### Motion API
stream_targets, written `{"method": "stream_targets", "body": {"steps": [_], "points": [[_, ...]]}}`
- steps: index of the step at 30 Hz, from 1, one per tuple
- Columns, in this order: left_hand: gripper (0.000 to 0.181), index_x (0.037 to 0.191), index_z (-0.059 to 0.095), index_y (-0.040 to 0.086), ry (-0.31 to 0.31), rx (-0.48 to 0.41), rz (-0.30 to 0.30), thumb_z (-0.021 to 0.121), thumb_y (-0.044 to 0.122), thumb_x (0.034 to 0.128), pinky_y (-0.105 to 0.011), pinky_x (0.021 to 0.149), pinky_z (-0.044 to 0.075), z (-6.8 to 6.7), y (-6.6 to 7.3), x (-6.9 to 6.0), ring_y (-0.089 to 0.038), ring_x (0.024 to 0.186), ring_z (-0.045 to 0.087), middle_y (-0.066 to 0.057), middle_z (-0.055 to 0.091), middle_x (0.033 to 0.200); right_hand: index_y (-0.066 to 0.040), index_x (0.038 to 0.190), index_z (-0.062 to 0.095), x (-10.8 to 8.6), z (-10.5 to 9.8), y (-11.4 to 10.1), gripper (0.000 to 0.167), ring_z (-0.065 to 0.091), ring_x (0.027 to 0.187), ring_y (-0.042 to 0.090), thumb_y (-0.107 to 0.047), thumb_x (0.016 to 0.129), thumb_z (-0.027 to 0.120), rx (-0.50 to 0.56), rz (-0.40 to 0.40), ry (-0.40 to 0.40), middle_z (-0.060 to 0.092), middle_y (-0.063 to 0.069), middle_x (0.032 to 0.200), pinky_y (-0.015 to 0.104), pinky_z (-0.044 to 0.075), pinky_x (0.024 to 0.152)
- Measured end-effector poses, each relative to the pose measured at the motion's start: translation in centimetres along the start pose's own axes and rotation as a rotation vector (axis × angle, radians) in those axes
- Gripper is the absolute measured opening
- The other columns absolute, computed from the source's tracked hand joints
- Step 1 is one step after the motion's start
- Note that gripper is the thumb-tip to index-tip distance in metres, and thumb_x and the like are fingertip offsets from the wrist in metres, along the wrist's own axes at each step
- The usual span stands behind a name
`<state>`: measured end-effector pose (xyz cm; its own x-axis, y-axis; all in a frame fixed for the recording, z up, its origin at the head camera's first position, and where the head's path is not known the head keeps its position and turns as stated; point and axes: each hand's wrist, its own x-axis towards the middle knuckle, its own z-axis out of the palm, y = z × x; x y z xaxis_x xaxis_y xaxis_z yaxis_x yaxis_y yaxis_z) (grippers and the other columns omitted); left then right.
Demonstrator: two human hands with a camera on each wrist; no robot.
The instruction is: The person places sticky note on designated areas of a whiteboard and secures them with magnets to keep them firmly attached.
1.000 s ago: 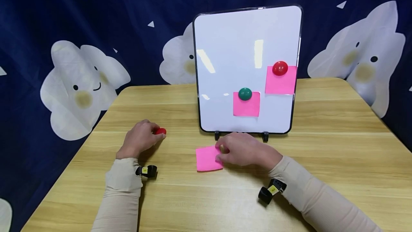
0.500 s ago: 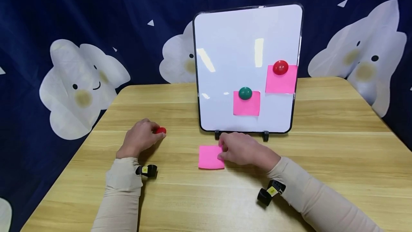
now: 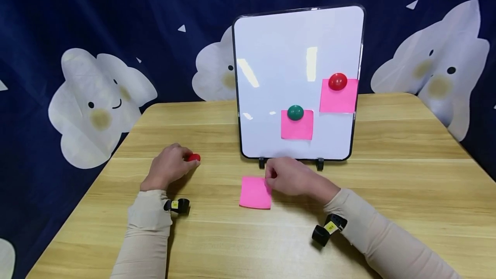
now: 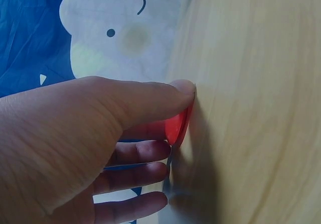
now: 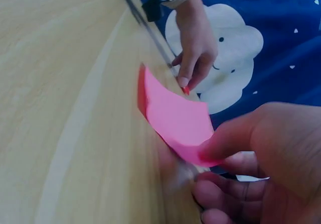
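Between thumb and fingers, my left hand (image 3: 168,167) pinches a round red magnet (image 4: 176,127) at the table's left side. My right hand (image 3: 296,178) pinches a pink sticky note (image 3: 255,193) by its upper right corner, in front of the whiteboard. In the right wrist view the note (image 5: 175,118) bends in a curve, with its far edge close to the tabletop. A green magnet (image 3: 296,113) sits on one pink note (image 3: 296,130) on the board, and a red magnet (image 3: 338,82) on another pink note (image 3: 338,100) higher up at the right.
The whiteboard (image 3: 271,55) stands upright on small black feet (image 3: 320,164) toward the back of the wooden table (image 3: 217,236). Behind it hangs a dark blue curtain (image 3: 155,7) printed with white clouds. Each wrist wears a black strap camera (image 3: 179,205).
The pink note in my right hand has shifted slightly right and turned a little, and the right hand's fingers have drawn closer together. My left hand stays put with the red magnet.
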<state>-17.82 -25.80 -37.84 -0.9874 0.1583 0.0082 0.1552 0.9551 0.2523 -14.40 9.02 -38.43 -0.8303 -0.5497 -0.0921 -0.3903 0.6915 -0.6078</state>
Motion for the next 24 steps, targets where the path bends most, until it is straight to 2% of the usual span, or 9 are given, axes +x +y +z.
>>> {"method": "stream_targets", "body": {"steps": [7,16,24], "points": [[0.041,0.115,0.073,0.004,0.007,0.002,0.004,0.075,0.035,0.0888,-0.049,0.075,0.052,0.08,-0.01,0.20,-0.027,0.088,0.060,-0.011,0.063,0.102,-0.016,0.085,0.058,0.02,-0.46,-0.09,0.012,0.054,0.069,0.014,-0.011,0.093,0.065,0.150,-0.011,0.066,0.059,-0.001,0.079,0.031,0.046,0.061],[0.040,0.116,0.072,0.005,0.031,0.028,0.031,0.075,0.033,0.0879,-0.050,0.074,0.053,0.24,0.12,0.25,-0.026,0.089,0.063,-0.010,0.066,0.103,-0.014,0.092,0.060,0.17,-0.33,0.05,0.009,0.057,0.081,0.016,-0.007,0.093,0.065,0.211,-0.066,0.156,0.063,-0.003,0.087,0.032,0.051,0.069],[0.038,0.114,0.072,0.006,0.072,0.048,0.057,0.073,0.033,0.0870,-0.050,0.074,0.053,0.55,0.09,0.47,-0.026,0.090,0.064,-0.010,0.066,0.104,-0.011,0.101,0.058,0.30,-0.45,0.16,0.011,0.057,0.077,0.017,-0.005,0.095,0.064,0.294,-0.105,0.176,0.065,-0.002,0.084,0.032,0.050,0.069]]}}
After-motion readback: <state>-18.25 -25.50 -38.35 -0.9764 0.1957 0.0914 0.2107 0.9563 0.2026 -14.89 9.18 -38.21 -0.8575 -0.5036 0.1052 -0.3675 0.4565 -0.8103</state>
